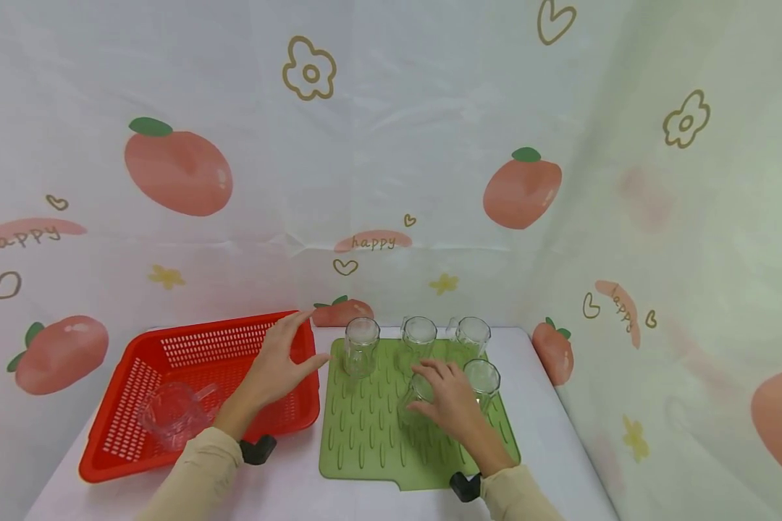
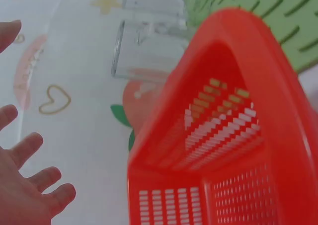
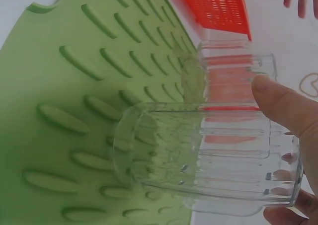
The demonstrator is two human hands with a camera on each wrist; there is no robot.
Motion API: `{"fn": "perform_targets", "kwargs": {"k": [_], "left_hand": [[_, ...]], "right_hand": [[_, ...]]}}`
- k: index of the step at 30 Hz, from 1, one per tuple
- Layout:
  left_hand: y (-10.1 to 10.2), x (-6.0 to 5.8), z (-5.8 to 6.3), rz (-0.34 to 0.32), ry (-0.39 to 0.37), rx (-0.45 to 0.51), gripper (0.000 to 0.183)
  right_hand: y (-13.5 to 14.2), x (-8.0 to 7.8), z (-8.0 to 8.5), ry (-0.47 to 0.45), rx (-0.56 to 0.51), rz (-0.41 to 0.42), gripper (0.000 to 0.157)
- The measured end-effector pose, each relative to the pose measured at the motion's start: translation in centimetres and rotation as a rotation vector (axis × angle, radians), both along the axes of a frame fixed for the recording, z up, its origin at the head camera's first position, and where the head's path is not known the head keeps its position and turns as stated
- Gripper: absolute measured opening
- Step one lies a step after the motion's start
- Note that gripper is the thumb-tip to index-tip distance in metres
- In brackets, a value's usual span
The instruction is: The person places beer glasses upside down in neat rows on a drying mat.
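Observation:
My right hand [image 1: 452, 398] grips a clear glass mug [image 3: 213, 155] near its base. Thumb and fingers lie on opposite sides of it, and its rim faces the green draining mat [image 1: 361, 456]. Whether that rim touches the mat I cannot tell. Several other glass mugs stand on the mat: one at the back left [image 1: 361, 347], one at the back middle [image 1: 420, 336], one at the back right [image 1: 473, 334] and one at the right [image 1: 482, 378]. Held over the right side of the red basket [image 1: 316, 391], my left hand [image 1: 276, 365] has its fingers spread and holds nothing.
Inside the basket, at its left, lies another clear glass mug [image 1: 172, 412] with its handle to the right. The basket stands just left of the mat on a white table [image 1: 547, 449]. A printed white cloth [image 1: 391, 145] hangs behind and at the right.

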State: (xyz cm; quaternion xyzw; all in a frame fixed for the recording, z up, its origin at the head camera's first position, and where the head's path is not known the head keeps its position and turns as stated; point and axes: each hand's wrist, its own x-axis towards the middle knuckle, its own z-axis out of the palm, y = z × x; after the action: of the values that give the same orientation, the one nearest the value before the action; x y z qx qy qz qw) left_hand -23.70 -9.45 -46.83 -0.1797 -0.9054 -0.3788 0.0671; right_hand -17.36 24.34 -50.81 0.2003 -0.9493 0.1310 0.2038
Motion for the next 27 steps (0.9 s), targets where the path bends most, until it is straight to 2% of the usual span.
{"fn": "perform_targets", "kwargs": {"k": [4, 8, 15, 27], "left_hand": [[-1.2, 0.1, 0.2, 0.037, -0.018, -0.008, 0.086], [-2.2, 0.3, 0.5, 0.061, -0.026, -0.009, 0.087], [-3.6, 0.2, 0.3, 0.084, -0.015, -0.011, 0.086], [-5.8, 0.3, 0.3, 0.132, -0.050, -0.019, 0.088]], "right_hand": [[0.0, -0.1, -0.4, 0.022, -0.004, -0.005, 0.070], [0.0, -0.2, -0.7, 0.004, -0.023, -0.013, 0.069], [-0.5, 0.0, -0.7, -0.020, 0.016, -0.059, 0.069], [-0.4, 0.0, -0.1, -0.168, -0.039, -0.053, 0.069]]}}
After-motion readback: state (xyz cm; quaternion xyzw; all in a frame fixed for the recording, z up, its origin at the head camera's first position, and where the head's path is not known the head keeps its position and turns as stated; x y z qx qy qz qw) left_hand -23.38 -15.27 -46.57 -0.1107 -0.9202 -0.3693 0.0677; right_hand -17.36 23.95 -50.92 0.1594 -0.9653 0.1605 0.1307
